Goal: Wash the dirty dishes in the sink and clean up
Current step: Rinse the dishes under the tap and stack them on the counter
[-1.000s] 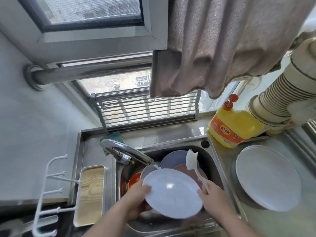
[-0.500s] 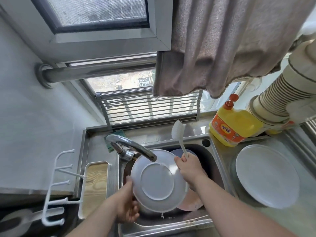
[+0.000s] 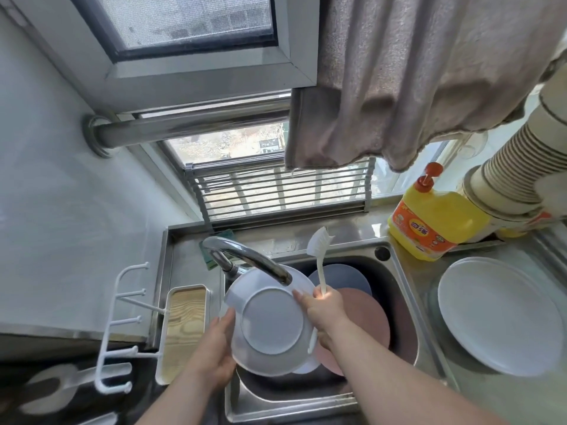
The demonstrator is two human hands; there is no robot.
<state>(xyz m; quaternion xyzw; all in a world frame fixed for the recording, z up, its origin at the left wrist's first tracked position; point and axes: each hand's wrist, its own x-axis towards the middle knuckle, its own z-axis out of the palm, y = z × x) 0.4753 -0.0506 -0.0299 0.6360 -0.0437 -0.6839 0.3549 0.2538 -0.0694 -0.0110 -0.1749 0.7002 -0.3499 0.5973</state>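
Now over sink, under tap: plate tilted, underside up, left hand gripping its edge; right hand clamped on brush, fingertips touching plate.

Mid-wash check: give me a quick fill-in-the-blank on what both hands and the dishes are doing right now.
1. The right hand grips a white ____ by its handle.
2. The left hand holds the white plate with its ____ facing the camera.
3. The plate is under the ____ spout.
4. The yellow bottle has a ____ pump cap.

Missing words: dish brush; underside; faucet; red
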